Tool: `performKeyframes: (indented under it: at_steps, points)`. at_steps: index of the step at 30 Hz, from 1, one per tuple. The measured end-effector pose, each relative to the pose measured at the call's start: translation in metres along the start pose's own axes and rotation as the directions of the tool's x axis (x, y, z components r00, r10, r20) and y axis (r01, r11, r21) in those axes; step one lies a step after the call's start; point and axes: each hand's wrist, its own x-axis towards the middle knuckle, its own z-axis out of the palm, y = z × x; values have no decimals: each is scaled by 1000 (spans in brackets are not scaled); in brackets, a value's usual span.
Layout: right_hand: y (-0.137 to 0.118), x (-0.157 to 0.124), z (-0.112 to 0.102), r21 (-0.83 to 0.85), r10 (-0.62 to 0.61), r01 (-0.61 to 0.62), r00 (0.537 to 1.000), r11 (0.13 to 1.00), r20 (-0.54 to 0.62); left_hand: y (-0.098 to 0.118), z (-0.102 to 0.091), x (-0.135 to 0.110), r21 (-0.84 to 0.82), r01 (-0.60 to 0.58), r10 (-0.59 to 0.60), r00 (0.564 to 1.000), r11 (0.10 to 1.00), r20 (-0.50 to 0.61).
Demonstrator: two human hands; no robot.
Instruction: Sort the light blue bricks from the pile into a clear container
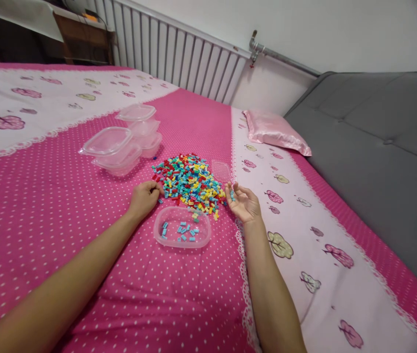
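A heap of small coloured pieces, red, yellow, blue and teal, lies on the pink dotted bedspread. Just in front of it stands a clear plastic tub holding several blue pieces. My left hand rests knuckles up at the heap's left edge, fingers curled in a pinch on its pieces. My right hand lies palm up at the heap's right edge, fingers loosely bent, with a blue piece held at the fingertips.
Stacked clear tubs and lids stand behind the heap to the left. A single clear lid lies right of the heap. A pink pillow, a grey headboard and a white radiator border the bed.
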Motion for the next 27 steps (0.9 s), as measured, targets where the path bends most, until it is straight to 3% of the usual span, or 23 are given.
performKeyframes:
  at_steps: [6, 11, 13, 17, 20, 23, 27]
  points:
    - [0, 1, -2, 3, 34, -34, 999, 999, -13, -1, 1, 0, -1, 3, -3, 1000, 1000, -3]
    - [8, 7, -7, -363, -6, -7, 999, 932, -34, -2, 1, 0, -5, 4, -4, 1000, 1000, -6]
    - [14, 10, -12, -597, -99, 69, 995, 800, -18, -2, 1, 0, -6, 1, -1, 1000, 1000, -10]
    - [25, 16, -23, -895, -248, 221, 960, 387, 130, -3, 1, 0, -4, -2, 2, 1000, 1000, -11]
    - [27, 18, -25, -963, -290, 252, 932, 95, 215, -2, 1, 0, -3, -3, 3, 1000, 1000, -9]
    - [27, 14, -19, -967, -317, 204, 917, -152, 243, -2, 0, 0, -7, -6, 6, 1000, 1000, -8]
    - [27, 8, -10, -928, -348, 134, 901, -348, 261, -4, 1, 0, -6, -3, 3, 1000, 1000, -8]
